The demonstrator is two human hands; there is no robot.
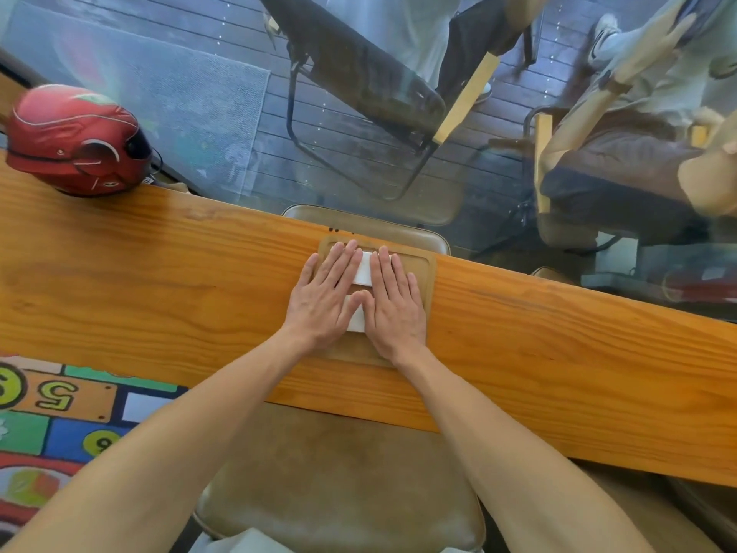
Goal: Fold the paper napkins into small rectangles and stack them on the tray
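Head view, looking down on a long varnished pine table (159, 281): left hand (323, 299) and right hand (393, 303) laid flat, palms down, side by side over a shallow tan rectangular tray (426, 273) near the table's far edge. Beneath them, folded white paper napkins (363, 269), visible only in the gap between the hands, one strip past the fingers' inner edges, another by the touching thumbs; whether one stack or two, impossible to tell. Neither hand gripping anything, fingers stretched out and pressing, not curled. Likely step: flattening or creasing a fold on the tray, or settling the stack. No loose unfolded napkins anywhere on the table, so probably late in the task. Next move, as a judgement: lifting both palms straight up without dragging the paper, then squaring the edges. Red motorcycle helmet (75, 141) parked well to the left.
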